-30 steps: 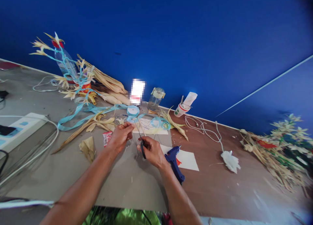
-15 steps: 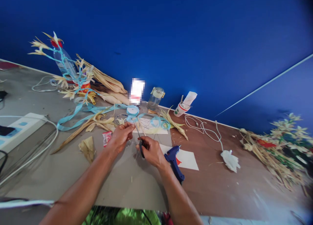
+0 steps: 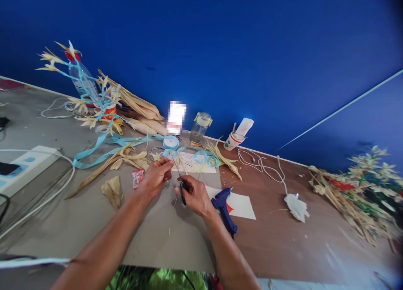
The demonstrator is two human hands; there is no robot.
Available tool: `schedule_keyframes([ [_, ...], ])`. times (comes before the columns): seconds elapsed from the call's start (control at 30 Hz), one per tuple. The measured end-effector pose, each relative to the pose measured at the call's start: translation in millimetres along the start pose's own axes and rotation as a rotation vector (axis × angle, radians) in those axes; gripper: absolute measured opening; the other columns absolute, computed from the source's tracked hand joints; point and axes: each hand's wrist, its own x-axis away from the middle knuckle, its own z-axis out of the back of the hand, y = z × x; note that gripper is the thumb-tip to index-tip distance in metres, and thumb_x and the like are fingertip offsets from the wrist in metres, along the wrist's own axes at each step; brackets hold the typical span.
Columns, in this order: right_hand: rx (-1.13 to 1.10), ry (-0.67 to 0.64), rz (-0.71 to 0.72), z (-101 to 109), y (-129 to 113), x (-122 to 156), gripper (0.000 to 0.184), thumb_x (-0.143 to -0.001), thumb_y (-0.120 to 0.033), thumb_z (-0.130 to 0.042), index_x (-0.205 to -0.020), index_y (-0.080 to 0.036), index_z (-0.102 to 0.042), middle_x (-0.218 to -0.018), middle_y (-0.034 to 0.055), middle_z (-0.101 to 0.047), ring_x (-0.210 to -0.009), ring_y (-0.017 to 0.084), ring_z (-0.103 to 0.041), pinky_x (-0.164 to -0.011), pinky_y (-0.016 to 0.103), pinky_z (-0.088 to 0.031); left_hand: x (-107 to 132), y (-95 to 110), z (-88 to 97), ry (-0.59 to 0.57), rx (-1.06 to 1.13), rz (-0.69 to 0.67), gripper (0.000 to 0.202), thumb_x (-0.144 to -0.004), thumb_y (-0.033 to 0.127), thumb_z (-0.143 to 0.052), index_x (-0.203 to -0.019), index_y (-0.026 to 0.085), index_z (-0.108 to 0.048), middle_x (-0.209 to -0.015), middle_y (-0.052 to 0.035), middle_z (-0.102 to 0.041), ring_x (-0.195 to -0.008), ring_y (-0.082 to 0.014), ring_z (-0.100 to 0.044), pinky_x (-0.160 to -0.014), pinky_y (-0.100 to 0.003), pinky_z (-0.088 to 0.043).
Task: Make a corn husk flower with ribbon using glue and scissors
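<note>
My right hand (image 3: 194,194) is closed round the black handles of a pair of scissors (image 3: 181,184), whose thin blades point up toward my left hand. My left hand (image 3: 156,176) pinches a small pale strip of dried husk at its fingertips; the piece is too small to make out clearly. Both hands hover over a grey sheet (image 3: 163,227) on the table, close together. A roll of light blue ribbon (image 3: 171,142) lies just beyond them.
A blue glue gun (image 3: 224,208) lies right of my right hand on white paper (image 3: 242,206). Dried corn husks (image 3: 138,107), a ribbon-wrapped husk flower bouquet (image 3: 85,92), a glass jar (image 3: 200,126), a paper cup (image 3: 232,141), a white cable (image 3: 267,168) and a power strip (image 3: 28,162) surround the work spot.
Both hands have stayed almost in place; the right hand with the scissors shifted very slightly up and left toward the left hand.
</note>
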Motion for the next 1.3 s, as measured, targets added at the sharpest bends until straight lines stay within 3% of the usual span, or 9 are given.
schedule_keyframes([
  [1.3,0.015,-0.007,0.028,-0.2,4.6,-0.2,0.031,-0.076,-0.027,-0.058,-0.102,-0.013,-0.066,-0.074,0.0023,-0.066,-0.063,0.013,-0.057,-0.061,0.023,-0.044,-0.6,2.9,2.0,0.023,-0.059,-0.011,0.034,-0.057,0.034,-0.082,-0.065,0.015,-0.055,-0.045,0.0098,-0.037,-0.038,-0.0018,-0.027,-0.04,-0.018,-0.02],
])
